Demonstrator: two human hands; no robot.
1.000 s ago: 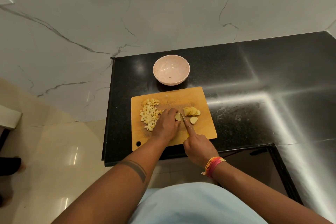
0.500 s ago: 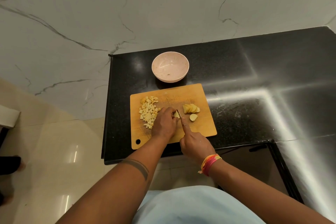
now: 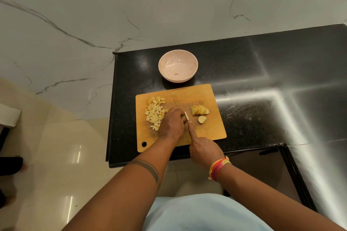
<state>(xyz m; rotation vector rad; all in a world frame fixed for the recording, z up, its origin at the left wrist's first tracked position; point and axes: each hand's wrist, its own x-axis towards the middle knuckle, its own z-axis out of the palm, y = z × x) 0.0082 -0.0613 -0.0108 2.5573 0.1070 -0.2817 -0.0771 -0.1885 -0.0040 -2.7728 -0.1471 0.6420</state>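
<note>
Knife (image 3: pixel 186 115): over my cutting board (image 3: pixel 212 131), long axis running near to far, tip pointing away from me and slightly left.
Right hand (image 3: pixel 203 149): wrapped round the handle, index finger (image 3: pixel 191 129) straight along the spine.
Left hand (image 3: pixel 172 124): fingers curled over a potato piece hidden beneath them, just left of the blade.
Slices (image 3: pixel 200 110): right of the blade.

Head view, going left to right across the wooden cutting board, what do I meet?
Pile of pale yellow diced cubes → left hand → silver knife → fanned pale yellow slices.
</note>
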